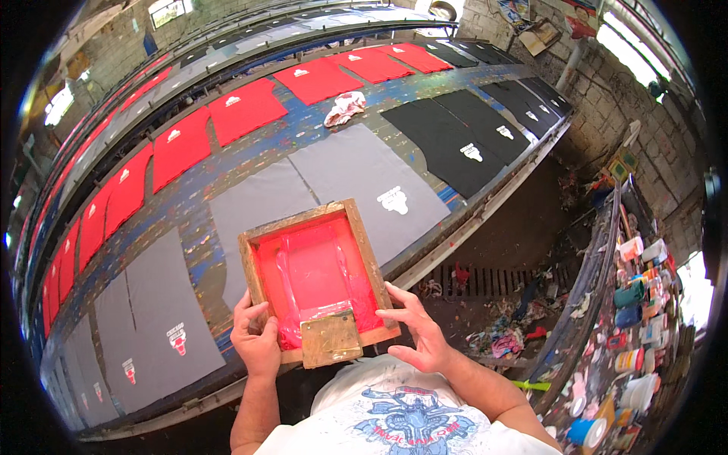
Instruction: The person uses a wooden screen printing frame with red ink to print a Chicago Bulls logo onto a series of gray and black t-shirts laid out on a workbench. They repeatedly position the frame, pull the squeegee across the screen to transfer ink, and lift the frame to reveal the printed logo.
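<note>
I hold a wooden screen-printing frame (365,265) in front of my body, over the near edge of the long table. Red ink covers its mesh, thicker along two streaks. A squeegee (331,338) with a stained wooden handle rests inside at the near end, overlapping the frame's near side. My left hand (255,341) is closed around the lower left corner. At the lower right corner, my right hand (415,327) grips the side with its fingers on top and its thumb lower down. Just beyond the frame lies a grey fabric panel (345,171) with a white print (393,200).
Grey panels with red-and-white prints (163,303), black panels (447,125) and red panels (246,110) lie along the paint-spotted table (303,129). A stained rag (345,108) sits among them. Several ink pots (629,294) crowd a bench at right. Scraps litter the floor.
</note>
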Motion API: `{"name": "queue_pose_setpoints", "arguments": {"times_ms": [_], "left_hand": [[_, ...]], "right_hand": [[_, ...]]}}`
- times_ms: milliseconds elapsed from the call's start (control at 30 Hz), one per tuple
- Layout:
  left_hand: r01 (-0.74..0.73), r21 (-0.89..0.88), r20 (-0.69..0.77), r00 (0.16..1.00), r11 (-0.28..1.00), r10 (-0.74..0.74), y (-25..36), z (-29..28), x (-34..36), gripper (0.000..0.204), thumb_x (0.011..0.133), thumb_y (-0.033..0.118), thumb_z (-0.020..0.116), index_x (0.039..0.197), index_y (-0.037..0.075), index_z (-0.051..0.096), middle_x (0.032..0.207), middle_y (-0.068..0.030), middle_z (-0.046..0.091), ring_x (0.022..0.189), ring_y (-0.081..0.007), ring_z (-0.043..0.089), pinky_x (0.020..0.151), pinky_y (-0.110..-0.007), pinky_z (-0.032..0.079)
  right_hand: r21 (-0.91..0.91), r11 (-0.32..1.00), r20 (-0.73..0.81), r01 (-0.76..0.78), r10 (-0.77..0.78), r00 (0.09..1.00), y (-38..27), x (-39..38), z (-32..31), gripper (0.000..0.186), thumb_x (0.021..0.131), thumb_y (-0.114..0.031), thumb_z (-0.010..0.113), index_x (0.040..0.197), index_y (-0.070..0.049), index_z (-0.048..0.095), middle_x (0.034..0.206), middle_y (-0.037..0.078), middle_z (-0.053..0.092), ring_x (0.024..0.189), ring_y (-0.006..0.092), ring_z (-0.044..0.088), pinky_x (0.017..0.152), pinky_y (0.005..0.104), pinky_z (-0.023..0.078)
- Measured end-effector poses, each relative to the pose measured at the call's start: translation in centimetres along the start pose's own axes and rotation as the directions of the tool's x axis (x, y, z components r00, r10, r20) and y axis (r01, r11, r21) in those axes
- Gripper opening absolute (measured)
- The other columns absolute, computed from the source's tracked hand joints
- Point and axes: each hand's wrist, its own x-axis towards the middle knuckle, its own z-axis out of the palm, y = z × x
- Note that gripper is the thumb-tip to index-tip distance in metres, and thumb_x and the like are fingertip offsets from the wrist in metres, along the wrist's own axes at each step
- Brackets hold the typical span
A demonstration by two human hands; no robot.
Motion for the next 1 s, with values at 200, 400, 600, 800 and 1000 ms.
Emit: {"name": "queue_pose_setpoints", "arguments": {"times_ms": [200,400,600,800,1000], "left_hand": [[0.040,0.055,-0.017,0.999,0.998,-0.039,-0.5,6.4,3.1,0.036,0.092,-0.021,0.070,0.120,0.000,0.077,0.172,-0.0251,0.057,0.156,-0.0331,0.060,0.124,-0.044,0.054],[0.125,0.125,-0.180,0.978,0.984,-0.102,-1.2,10.3,3.7,0.033,0.094,-0.021,0.072,0.120,-0.001,0.076,0.173,-0.0254,0.056,0.157,-0.0332,0.059,0.124,-0.045,0.054],[0.136,0.153,-0.285,0.954,0.979,-0.088,-1.2,18.4,3.3,0.030,0.095,-0.018,0.075,0.121,-0.004,0.078,0.173,-0.0245,0.056,0.152,-0.0295,0.063,0.118,-0.042,0.057],[0.123,0.174,-0.308,0.949,0.977,-0.065,-4.4,28.1,4.2,0.026,0.096,-0.015,0.078,0.119,-0.002,0.081,0.172,-0.0248,0.057,0.146,-0.0243,0.066,0.114,-0.036,0.058],[0.157,0.121,-0.311,0.944,0.980,-0.113,-8.0,33.3,4.1,0.018,0.096,-0.012,0.081,0.110,-0.001,0.081,0.170,-0.0298,0.058,0.159,-0.0354,0.057,0.127,-0.045,0.048]], "right_hand": [[0.061,0.997,-0.019,-0.048,0.049,0.999,3.9,3.1,-5.9,0.069,0.097,-0.020,0.086,0.161,-0.006,0.065,0.184,0.033,0.033,0.171,0.0457,0.035,0.139,0.0569,0.024],[0.140,0.986,0.079,-0.087,0.076,0.994,8.5,6.3,-10.6,0.067,0.098,-0.021,0.085,0.162,-0.007,0.066,0.183,0.033,0.034,0.171,0.0453,0.035,0.138,0.0553,0.027],[0.164,0.969,0.174,-0.186,0.157,0.972,13.2,9.1,-18.3,0.067,0.099,-0.025,0.085,0.161,-0.008,0.067,0.183,0.031,0.038,0.169,0.0431,0.041,0.134,0.0518,0.035],[0.158,0.940,0.215,-0.303,0.267,0.940,17.3,10.7,-27.4,0.059,0.101,-0.017,0.077,0.155,0.004,0.069,0.182,0.027,0.042,0.156,0.0279,0.051,0.129,0.0447,0.040],[0.151,0.940,0.167,-0.306,0.280,0.945,20.0,10.6,-31.1,0.058,0.101,-0.018,0.078,0.154,0.004,0.069,0.181,0.027,0.043,0.161,0.0302,0.048,0.131,0.0462,0.039]]}}
